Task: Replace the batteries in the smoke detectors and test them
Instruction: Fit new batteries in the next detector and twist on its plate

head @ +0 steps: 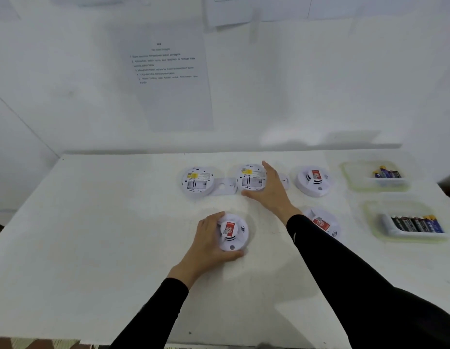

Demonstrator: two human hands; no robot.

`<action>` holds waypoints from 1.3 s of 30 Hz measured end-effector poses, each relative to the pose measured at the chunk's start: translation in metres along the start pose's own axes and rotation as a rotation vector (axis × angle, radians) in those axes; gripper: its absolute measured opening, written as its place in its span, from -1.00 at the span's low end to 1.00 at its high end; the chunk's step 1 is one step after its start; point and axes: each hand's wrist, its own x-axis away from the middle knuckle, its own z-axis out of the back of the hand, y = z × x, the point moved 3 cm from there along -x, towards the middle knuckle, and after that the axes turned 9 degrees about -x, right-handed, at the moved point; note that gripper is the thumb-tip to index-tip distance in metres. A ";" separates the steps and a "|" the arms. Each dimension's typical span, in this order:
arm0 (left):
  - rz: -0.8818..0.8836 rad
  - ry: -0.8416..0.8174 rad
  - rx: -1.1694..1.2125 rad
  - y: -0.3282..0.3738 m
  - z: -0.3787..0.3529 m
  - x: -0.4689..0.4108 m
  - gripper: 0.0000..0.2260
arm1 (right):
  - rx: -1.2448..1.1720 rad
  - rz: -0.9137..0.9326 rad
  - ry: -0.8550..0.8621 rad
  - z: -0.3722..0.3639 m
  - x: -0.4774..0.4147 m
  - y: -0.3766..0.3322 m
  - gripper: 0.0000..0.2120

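Detector [236,239] in left hand [208,241] — red sticker [229,227], seemingly illegible.

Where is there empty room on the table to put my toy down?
The whole left side of the table is bare, left of the left hand and its detector. The near middle edge is free too. The right is crowded: other detectors and two battery trays.
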 end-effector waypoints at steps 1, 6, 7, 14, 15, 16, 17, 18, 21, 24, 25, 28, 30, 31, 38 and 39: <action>0.000 0.000 0.002 0.002 0.001 0.002 -0.13 | 0.005 0.014 0.012 0.001 0.000 -0.001 -0.01; -0.006 0.022 0.059 0.046 0.029 0.011 -0.04 | -0.012 0.113 0.081 0.016 0.007 -0.010 -0.05; 0.037 0.050 0.150 0.059 0.037 0.009 -0.14 | -0.042 0.125 0.085 0.022 0.009 -0.014 -0.05; 0.194 0.012 0.943 0.158 0.036 -0.045 -0.66 | -0.156 0.231 0.068 0.087 0.053 -0.049 -0.09; 0.224 -0.084 1.106 0.174 0.029 -0.052 -0.58 | -0.148 0.249 0.061 0.098 0.060 -0.052 -0.09; 0.239 -0.181 1.250 0.187 0.022 -0.057 -0.47 | -0.127 0.273 0.058 0.108 0.065 -0.055 -0.08; 0.232 -0.267 1.372 0.201 0.016 -0.061 -0.38 | -0.097 0.299 0.055 0.119 0.069 -0.056 -0.07; 0.222 -0.334 1.464 0.212 0.008 -0.065 -0.30 | -0.074 0.318 0.050 0.130 0.073 -0.057 -0.06; 0.273 -0.405 1.649 0.246 -0.009 -0.071 -0.25 | -0.038 0.336 0.048 0.160 0.083 -0.055 -0.05; 0.266 -0.396 1.704 0.270 -0.027 -0.077 -0.36 | 0.044 0.354 0.043 0.183 0.090 -0.049 -0.09; 0.254 -0.399 1.711 0.278 -0.032 -0.078 -0.41 | 0.053 0.358 0.033 0.190 0.091 -0.046 -0.10; 0.232 -0.416 1.717 0.294 -0.050 -0.083 -0.50 | 0.013 0.339 -0.039 0.213 0.092 -0.039 -0.10; 0.228 -0.434 1.715 0.298 -0.060 -0.086 -0.50 | -0.028 0.286 -0.010 0.231 0.083 -0.036 -0.20; 0.235 -0.435 1.722 0.299 -0.065 -0.088 -0.49 | -0.036 0.281 0.066 0.244 0.073 -0.032 -0.34; 0.194 -0.410 1.768 0.304 -0.082 -0.089 -0.50 | 0.675 -0.269 0.106 0.329 -0.040 0.056 -0.65; 0.175 -0.408 1.771 0.304 -0.083 -0.089 -0.48 | 0.734 -0.304 0.064 0.331 -0.049 0.064 -0.62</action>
